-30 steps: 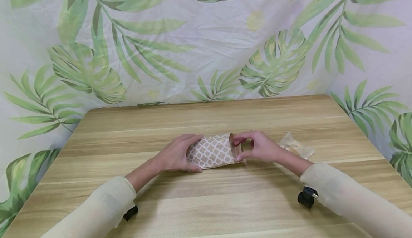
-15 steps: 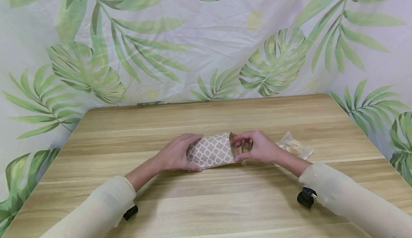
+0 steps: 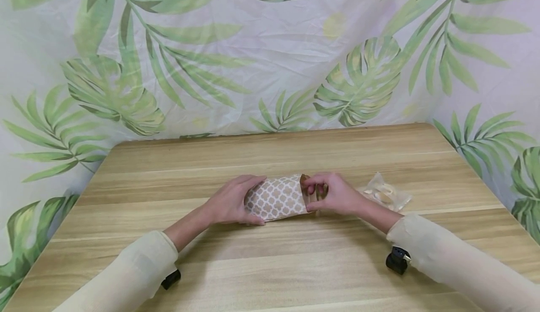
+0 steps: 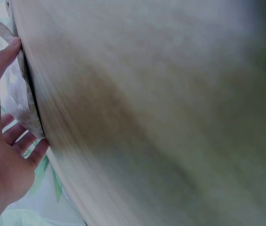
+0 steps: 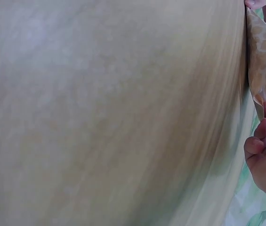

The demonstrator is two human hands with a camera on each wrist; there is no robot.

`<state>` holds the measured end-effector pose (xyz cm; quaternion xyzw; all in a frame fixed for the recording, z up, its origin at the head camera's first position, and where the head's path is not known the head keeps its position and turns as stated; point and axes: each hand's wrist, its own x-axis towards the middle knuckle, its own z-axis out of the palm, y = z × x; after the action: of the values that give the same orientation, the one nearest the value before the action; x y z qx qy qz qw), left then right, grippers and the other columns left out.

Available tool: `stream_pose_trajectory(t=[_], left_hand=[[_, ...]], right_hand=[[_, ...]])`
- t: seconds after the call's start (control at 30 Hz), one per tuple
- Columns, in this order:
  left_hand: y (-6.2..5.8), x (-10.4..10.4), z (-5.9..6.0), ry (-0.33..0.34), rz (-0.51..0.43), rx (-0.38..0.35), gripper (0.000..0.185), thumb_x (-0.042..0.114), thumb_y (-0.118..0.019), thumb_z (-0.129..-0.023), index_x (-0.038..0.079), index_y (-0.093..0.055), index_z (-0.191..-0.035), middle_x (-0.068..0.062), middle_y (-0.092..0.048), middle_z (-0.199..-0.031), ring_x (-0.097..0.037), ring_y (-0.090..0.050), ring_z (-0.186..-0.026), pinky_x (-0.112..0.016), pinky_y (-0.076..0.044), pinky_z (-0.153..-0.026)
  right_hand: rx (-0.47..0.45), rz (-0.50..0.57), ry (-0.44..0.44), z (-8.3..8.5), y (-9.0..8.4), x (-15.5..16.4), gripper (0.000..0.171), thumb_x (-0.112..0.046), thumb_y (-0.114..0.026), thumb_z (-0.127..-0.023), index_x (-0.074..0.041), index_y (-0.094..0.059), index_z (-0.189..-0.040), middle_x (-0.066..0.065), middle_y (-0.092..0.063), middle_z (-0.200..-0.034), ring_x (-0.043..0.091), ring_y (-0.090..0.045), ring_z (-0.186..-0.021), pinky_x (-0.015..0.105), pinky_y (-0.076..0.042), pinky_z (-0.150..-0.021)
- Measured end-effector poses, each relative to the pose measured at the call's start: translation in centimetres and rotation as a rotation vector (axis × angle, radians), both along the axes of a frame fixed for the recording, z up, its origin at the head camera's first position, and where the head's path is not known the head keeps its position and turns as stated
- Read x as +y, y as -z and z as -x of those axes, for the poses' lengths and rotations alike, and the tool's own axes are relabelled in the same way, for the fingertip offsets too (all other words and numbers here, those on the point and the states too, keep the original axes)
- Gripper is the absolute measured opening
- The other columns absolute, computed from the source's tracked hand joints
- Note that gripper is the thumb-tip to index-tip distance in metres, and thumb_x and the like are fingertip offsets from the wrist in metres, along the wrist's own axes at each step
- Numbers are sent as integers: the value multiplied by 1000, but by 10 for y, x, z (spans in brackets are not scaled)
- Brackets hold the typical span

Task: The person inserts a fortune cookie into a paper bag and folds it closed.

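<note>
The patterned paper bag (image 3: 276, 197) lies flat mid-table (image 3: 270, 265), its mouth pulled open toward the clear packet (image 3: 384, 192) that lies untouched just right of it, so nothing seems packed yet. The left hand (image 3: 231, 202) grips the bag's closed end, thumb below and fingers on top. The right hand (image 3: 333, 194) pinches the rim at the mouth, wrist low.

Head view down over table (image 3: 295, 265); wrist views close, grazing it.
</note>
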<state>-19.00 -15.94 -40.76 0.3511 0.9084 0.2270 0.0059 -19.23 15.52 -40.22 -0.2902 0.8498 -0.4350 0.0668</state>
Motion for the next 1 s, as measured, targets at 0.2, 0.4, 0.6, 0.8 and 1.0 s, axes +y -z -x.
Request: stream_pose_trajectory(t=[0.2,0.4,0.6,0.8,1.0], left_hand=[[1,0,0,3,-10,4,109,52,-94,-67,0,-49,-151,-19,-59,-144,-37,-54,-134,-52,-42,-115],[-1,0,-1,0,-9,6,109,52,-94,-66,0,-49,-151,-20,-59,-144,-38,-55,-134,-53,-42,-114],[-1,0,-1,0,-13,4,109,51,-95,-66,0,-49,-151,-20,-59,-144,-38,-54,-134,-53,-42,-115],[-1,0,-1,-3,-7,-7,109,52,-94,-67,1,-49,-151,-19,-58,-145,-38,-54,-135,-53,-42,-115],[-2,0,-1,-6,-5,-17,108,52,-94,-68,1,-48,-152,-19,-58,-146,-38,-54,-135,-53,-43,-114]], right_hand=[[32,16,-28,1,5,-3,52,-2,-84,-72,15,-69,-118,9,-67,-88,15,-56,-76,20,-48,-64],[52,18,-36,2,8,-5,53,-2,-82,-72,15,-69,-120,7,-61,-85,14,-51,-77,21,-46,-66],[68,6,-34,3,9,-7,53,-3,-79,-72,14,-69,-121,5,-56,-81,13,-45,-76,22,-42,-65],[35,14,-15,3,9,-6,52,-4,-82,-74,14,-69,-120,5,-56,-82,14,-47,-77,21,-43,-66],[-24,14,10,0,3,-1,53,-9,-86,-77,11,-69,-123,8,-62,-91,17,-53,-80,22,-47,-68]])
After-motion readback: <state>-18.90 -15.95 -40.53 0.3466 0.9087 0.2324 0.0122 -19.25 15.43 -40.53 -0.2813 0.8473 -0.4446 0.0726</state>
